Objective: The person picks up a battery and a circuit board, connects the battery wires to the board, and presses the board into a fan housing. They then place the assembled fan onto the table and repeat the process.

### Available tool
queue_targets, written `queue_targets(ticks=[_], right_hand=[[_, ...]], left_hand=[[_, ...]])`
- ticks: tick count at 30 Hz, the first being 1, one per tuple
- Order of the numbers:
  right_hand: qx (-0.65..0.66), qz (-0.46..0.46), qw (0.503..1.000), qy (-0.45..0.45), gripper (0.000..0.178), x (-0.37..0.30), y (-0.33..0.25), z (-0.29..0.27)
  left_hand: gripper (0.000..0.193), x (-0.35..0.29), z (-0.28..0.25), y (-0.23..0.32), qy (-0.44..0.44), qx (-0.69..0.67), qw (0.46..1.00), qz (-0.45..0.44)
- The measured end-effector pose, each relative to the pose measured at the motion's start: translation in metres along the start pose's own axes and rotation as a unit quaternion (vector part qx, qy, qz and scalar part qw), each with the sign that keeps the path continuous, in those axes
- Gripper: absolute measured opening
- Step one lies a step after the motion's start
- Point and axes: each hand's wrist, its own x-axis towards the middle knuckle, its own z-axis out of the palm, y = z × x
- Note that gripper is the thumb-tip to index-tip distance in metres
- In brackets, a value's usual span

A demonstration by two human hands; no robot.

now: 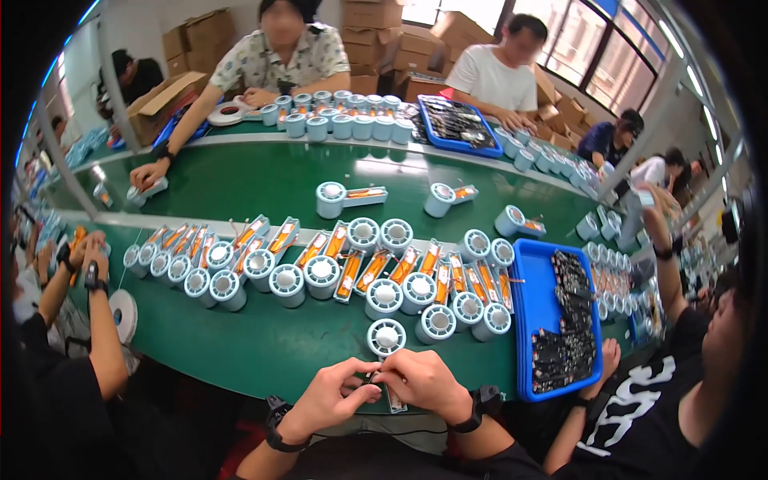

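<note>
Head view, seated worker at an assembly counter (240, 344): both hands are meeting near the front edge. The left hand (340, 396) is curling its thumb and fingers around a small dark piece (370, 378), and the right hand (424, 380) is pinching at the same spot with thumb and fingertips. The fingers are partly hiding the piece, so its exact form is remaining unclear.

Directly beyond the fingertips, a pale-blue unit (386, 338) is lying with its round, vented face turned upward; its open handle (396, 402) is showing below the right hand.

Farther back, similar pale-blue units (322, 276) are standing close together in uneven rows, many of their handles exposing orange inserts (348, 272). To the right, a stack of blue trays (524, 320) is sitting beside them, the uppermost holding dark parts (564, 320). A white roll (123, 316) is resting near the counter's left end.

Across the middle, a green strip (264, 180) is carrying a few well-spaced units. On its far side, a co-worker in a patterned shirt is reaching one hand (148, 174) to a unit at left, while another in a white shirt is working beside a second blue tray (422, 112). Cardboard boxes (372, 40) are rising behind them.
</note>
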Motion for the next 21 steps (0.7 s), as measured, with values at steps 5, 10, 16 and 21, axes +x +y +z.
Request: queue_targets(ticks=[5,10,16,21], right_hand=[[0.068,0.124,0.99,0.021,0.031,-0.014,0.002,0.005],[0.179,0.167,0.967,0.074,0.039,-0.023,0.009,0.013],[0.243,0.164,0.949,0.119,0.033,-0.021,-0.008,0.007],[0.227,0.228,0.933,0.162,0.026,-0.025,-0.018,0.006]], left_hand=[[0.032,0.005,-0.001,0.0,-0.015,0.002,1.0,0.008],[0.032,0.003,-0.003,0.001,-0.088,-0.132,0.987,-0.03],[0.035,0.0,-0.002,0.013,-0.106,0.025,0.991,0.075],[0.037,0.005,0.004,0.004,0.003,0.113,0.975,0.19]])
